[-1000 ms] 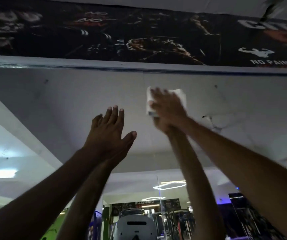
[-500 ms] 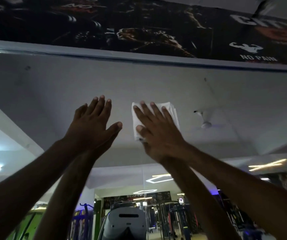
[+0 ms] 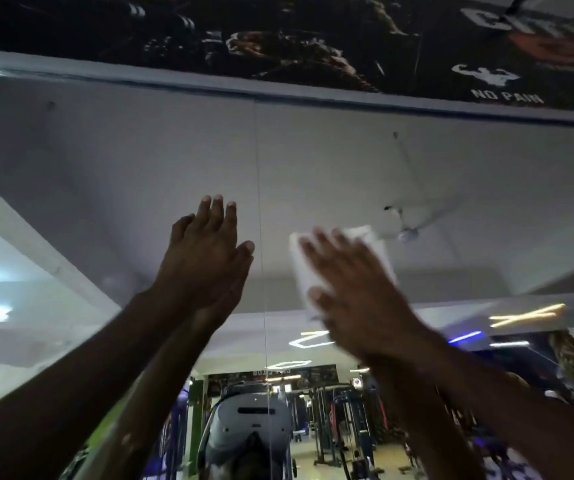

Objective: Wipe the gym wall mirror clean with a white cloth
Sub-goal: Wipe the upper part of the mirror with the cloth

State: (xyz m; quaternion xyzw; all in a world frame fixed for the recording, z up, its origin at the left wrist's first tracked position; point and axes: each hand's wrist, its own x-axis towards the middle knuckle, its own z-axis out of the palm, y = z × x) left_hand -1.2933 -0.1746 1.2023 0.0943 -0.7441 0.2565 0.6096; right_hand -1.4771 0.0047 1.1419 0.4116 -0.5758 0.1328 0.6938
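I see my right hand (image 3: 354, 289) spread flat, fingers straight, pressing the folded white cloth (image 3: 342, 258) against the large glass wall mirror (image 3: 140, 161); the hand is blurred. The cloth sits high on the glass, just right of the thin vertical seam (image 3: 261, 202) between panels. My left hand (image 3: 205, 251) lies flat on the mirror left of that seam, fingers straight and together, grasping nothing. A dark printed banner (image 3: 278, 36) runs above the mirror's top edge.
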